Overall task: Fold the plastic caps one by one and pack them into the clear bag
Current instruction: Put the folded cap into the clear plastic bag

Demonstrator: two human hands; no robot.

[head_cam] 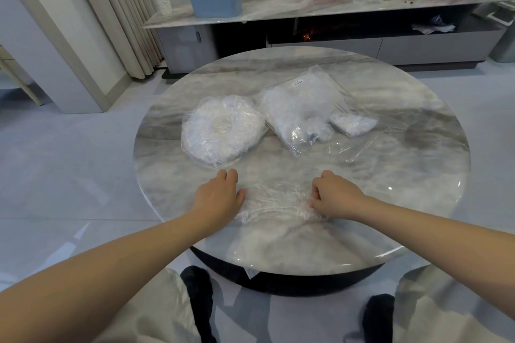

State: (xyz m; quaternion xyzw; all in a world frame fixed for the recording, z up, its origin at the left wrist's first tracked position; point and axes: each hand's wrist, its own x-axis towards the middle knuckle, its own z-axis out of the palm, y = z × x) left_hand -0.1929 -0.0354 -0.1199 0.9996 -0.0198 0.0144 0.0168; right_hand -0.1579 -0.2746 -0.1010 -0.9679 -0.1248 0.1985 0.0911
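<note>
Head view: left hand (220, 195) lies flat with fingers relaxed on the left edge of a crumpled plastic cap (274, 203) at the near side of the round surface (418, 175); right hand (333, 193) pinches its right edge. Behind, stack of caps (220, 131) at left, clear bag (303, 108) beside it, folded cap (352, 124) at right.

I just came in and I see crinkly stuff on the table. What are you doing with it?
A person is folding a thin plastic cap at the near edge of the round marble table. The left hand rests on its left end, and the right hand pinches its right end. Farther back lie a round stack of caps still to fold, a clear bag partly filled, and one small folded cap beside it.
</note>
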